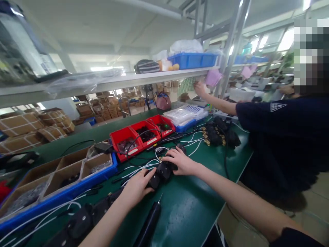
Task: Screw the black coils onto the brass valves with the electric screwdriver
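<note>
My left hand (137, 187) grips a small black part (155, 180) on the green bench (190, 209), fingers curled round it. My right hand (180, 161) rests on a neighbouring black part (166, 169), fingers bent over it. White cables (138, 168) run out from under both hands. A black electric screwdriver (149, 223) lies on the bench just below my left wrist, tip pointing up toward the parts.
Three red bins (144, 135) stand behind the hands. A blue tray with cardboard dividers (64, 178) sits at left. Several black parts with brass ends (216, 133) lie at right. A person in a dark shirt (282, 137) reaches to the shelf (128, 80).
</note>
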Available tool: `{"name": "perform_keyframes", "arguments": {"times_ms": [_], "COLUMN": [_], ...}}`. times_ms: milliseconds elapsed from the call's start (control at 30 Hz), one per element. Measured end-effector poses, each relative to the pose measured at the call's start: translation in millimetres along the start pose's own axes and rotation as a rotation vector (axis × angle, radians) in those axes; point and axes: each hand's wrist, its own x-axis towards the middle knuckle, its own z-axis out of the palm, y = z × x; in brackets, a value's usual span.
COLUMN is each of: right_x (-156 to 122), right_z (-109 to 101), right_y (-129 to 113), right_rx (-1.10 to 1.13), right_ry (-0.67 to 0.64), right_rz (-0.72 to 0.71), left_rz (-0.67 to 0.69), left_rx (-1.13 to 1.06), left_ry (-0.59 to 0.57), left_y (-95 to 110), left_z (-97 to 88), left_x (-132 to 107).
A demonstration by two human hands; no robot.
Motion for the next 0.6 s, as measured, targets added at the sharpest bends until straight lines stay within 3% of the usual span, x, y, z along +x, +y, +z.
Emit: {"name": "perform_keyframes", "arguments": {"times_ms": [333,500,600], "right_x": [-26,-36,-44], "right_z": [-12,-8,-1], "right_y": [75,100,102], "right_rx": [0.002,-0.045,-0.062], "right_ry": [0.008,0.069,0.139], "right_rz": [-0.039,0.067,0.151], "left_rz": [-0.027,-0.098,-0.136], "left_rx": [-0.032,-0.081,-0.128], "left_ry": [0.066,0.149,0.178], "left_y": [50,75,91], "left_z": [4.3,13.6,16.6], "left_x": [66,92,100]}}
